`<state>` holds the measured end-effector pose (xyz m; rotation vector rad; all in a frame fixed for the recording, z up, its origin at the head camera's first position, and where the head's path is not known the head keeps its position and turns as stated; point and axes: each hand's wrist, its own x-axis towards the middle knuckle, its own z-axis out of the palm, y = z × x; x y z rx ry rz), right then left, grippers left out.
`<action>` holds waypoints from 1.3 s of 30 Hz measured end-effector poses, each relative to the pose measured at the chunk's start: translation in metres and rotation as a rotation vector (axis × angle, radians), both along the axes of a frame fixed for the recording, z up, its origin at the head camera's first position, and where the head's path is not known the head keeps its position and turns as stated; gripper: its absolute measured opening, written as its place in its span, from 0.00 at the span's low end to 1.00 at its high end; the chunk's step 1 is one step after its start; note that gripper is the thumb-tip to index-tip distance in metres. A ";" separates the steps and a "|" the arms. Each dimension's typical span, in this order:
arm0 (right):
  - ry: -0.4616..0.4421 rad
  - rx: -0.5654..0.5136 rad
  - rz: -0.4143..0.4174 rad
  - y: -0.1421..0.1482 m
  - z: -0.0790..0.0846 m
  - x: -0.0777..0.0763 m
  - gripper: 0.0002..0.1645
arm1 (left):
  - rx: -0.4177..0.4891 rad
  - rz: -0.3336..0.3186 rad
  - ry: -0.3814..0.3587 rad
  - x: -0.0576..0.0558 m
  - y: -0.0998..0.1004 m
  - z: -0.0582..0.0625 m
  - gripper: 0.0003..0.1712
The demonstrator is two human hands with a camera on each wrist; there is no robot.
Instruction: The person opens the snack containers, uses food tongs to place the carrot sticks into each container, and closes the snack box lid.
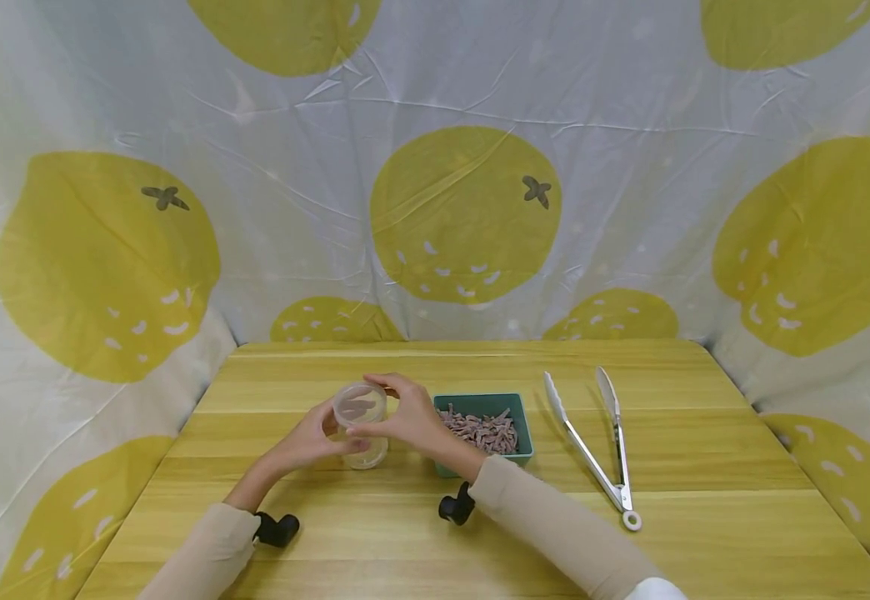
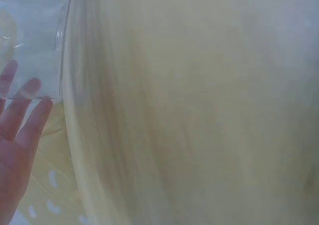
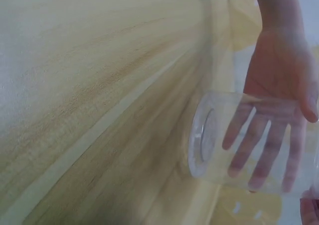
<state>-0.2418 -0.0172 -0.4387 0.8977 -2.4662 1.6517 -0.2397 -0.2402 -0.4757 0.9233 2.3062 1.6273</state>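
Observation:
In the head view, a clear plastic jar point(image 1: 367, 457) stands upright between both hands, left of centre on the table. My left hand point(image 1: 302, 443) holds its side, thumb in front. In the right wrist view, the fingers of the left hand point(image 3: 274, 65) spread behind the clear wall of the jar point(image 3: 202, 138). My right hand point(image 1: 412, 421) grips the jar's top rim between thumb and fingers. Whether a separate lid sits there, I cannot tell. The left wrist view shows part of the jar point(image 2: 37, 41) and fingers of the left hand point(image 2: 17, 140).
Just right of the hands, partly behind the right wrist, a green rectangular container point(image 1: 527, 446) holds many brownish-purple strips point(image 1: 487, 432). Farther right, metal tongs point(image 1: 592, 458) lie spread on the wooden table point(image 1: 705, 500). A lemon-print curtain point(image 1: 630, 208) hangs around the table.

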 end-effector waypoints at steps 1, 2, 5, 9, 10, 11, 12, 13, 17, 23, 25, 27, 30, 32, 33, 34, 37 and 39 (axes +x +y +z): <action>0.001 -0.004 0.005 0.001 0.001 0.000 0.45 | 0.001 0.000 0.004 0.000 0.001 0.001 0.44; 0.000 -0.009 0.010 0.002 0.003 0.000 0.45 | 0.003 -0.003 0.008 0.001 0.001 0.003 0.44; 0.007 -0.018 0.027 0.005 0.006 0.000 0.45 | 0.008 -0.009 0.012 0.001 0.003 0.007 0.44; 0.027 -0.029 0.042 0.009 0.010 0.000 0.45 | 0.016 -0.017 0.020 0.003 0.005 0.012 0.43; 0.032 -0.035 0.046 0.010 0.011 0.000 0.45 | 0.016 -0.017 0.021 0.003 0.005 0.014 0.43; 0.034 -0.043 0.052 0.011 0.012 0.000 0.45 | 0.016 -0.018 0.024 0.004 0.006 0.015 0.43; 0.036 -0.051 0.057 0.012 0.013 0.000 0.45 | 0.014 -0.016 0.026 0.004 0.007 0.017 0.43; 0.035 -0.056 0.062 0.013 0.014 0.001 0.45 | 0.011 -0.013 0.027 0.005 0.008 0.019 0.43; 0.026 -0.074 0.077 0.019 0.020 0.005 0.44 | -0.003 0.000 0.033 0.010 0.012 0.025 0.43; 0.027 -0.088 0.094 0.032 0.030 0.014 0.43 | -0.044 0.041 0.070 0.020 0.021 0.037 0.43; 0.027 -0.094 0.106 0.037 0.034 0.016 0.42 | -0.057 0.059 0.083 0.023 0.024 0.042 0.43; 0.031 -0.090 0.115 0.042 0.038 0.019 0.42 | -0.071 0.073 0.100 0.026 0.028 0.047 0.43; 0.037 -0.081 0.128 0.051 0.044 0.023 0.42 | -0.099 0.086 0.131 0.031 0.034 0.054 0.43; 0.039 -0.085 0.142 0.056 0.048 0.025 0.43 | -0.128 0.101 0.152 0.034 0.038 0.059 0.43; 0.040 -0.091 0.149 0.059 0.049 0.026 0.43 | -0.147 0.112 0.166 0.035 0.039 0.061 0.43; 0.040 -0.097 0.157 0.062 0.050 0.027 0.43 | -0.164 0.123 0.177 0.037 0.041 0.063 0.43; 0.043 -0.109 0.170 0.070 0.051 0.030 0.43 | -0.203 0.149 0.202 0.041 0.047 0.070 0.43; 0.051 -0.123 0.177 0.075 0.052 0.033 0.43 | -0.225 0.161 0.214 0.044 0.052 0.073 0.42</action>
